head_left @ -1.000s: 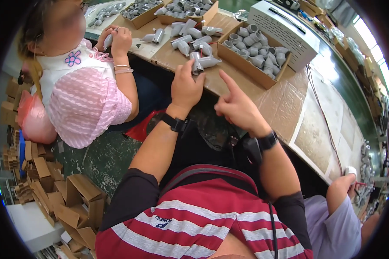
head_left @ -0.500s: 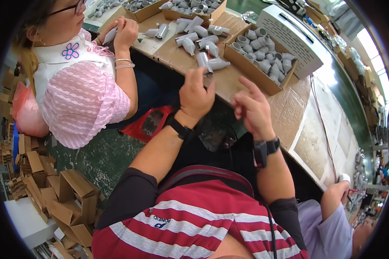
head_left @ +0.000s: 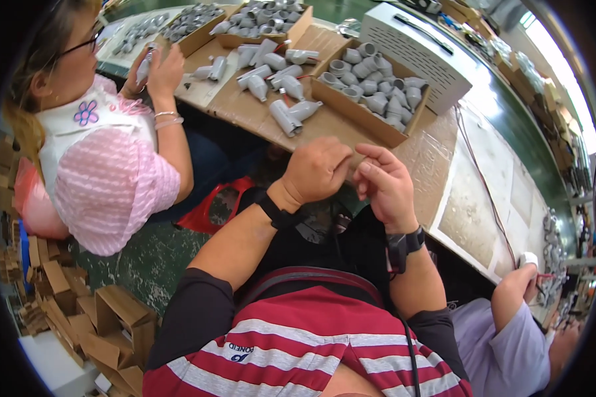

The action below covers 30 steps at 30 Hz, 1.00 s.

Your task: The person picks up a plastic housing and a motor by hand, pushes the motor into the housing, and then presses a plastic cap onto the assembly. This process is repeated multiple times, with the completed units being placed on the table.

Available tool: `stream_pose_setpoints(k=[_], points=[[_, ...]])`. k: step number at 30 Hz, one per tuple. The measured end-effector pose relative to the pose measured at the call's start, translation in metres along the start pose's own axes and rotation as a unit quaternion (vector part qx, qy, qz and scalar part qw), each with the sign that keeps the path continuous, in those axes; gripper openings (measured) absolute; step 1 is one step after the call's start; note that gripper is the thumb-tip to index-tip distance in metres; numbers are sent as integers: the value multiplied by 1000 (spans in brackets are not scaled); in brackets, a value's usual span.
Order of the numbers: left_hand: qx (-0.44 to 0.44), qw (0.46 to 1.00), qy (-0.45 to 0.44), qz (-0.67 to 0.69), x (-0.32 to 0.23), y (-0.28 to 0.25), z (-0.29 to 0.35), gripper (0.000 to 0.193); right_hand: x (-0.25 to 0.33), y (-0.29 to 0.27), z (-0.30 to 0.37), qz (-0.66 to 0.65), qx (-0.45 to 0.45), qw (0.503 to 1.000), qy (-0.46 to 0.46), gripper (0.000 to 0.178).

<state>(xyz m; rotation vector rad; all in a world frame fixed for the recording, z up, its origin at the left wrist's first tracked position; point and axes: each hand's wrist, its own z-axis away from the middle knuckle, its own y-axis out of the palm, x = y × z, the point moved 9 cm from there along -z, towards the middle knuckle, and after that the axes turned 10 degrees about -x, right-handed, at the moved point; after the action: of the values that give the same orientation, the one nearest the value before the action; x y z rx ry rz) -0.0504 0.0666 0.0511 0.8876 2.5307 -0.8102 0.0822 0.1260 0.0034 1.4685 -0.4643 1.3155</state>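
My left hand (head_left: pixel 319 170) is closed at the table's near edge, fingers curled with their tips toward my right. Anything it holds is hidden. Close beside it, my right hand (head_left: pixel 385 185) has its thumb and forefinger drawn together and its other fingers bent; nothing I can name shows in that pinch. Just beyond my left hand lies a grey cylindrical plastic housing (head_left: pixel 285 119), next to a tapered grey housing (head_left: pixel 306 110). Several similar grey parts are spread behind them on the cardboard-covered tabletop (head_left: pixel 341 129).
An open carton (head_left: pixel 404 137) of grey fittings stands beyond my right hand, against a slotted pale metal box (head_left: pixel 414 56). A second carton (head_left: pixel 298 32) is farther back. At left a co-worker's hands (head_left: pixel 159 69) hold a grey part. Another person's arm (head_left: pixel 510 298) is at right.
My left hand has drawn back from the grey housing and moved right, closing its fingers. My right hand's pointing forefinger has bent toward the thumb. The hands are now nearly together.
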Motion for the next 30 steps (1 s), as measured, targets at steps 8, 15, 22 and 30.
stream_pose_setpoints(k=[8, 15, 22, 30], points=[[-5, 997, -66, -26, 28, 34, -19, 9, 58, -71, 28, 320, -162, 898, -255, 19], [27, 992, -38, -117, 20, 42, -10, 11, 50, -99, 18, 321, -175, 914, -174, 21], [-43, 983, -154, -86, 33, 56, -14, 16, 64, -114, 27, 312, -187, 895, -259, 18], [12, 981, -142, -130, 15, 102, -23, 29, 75, -138, 16, 208, -131, 946, -212, 19]])
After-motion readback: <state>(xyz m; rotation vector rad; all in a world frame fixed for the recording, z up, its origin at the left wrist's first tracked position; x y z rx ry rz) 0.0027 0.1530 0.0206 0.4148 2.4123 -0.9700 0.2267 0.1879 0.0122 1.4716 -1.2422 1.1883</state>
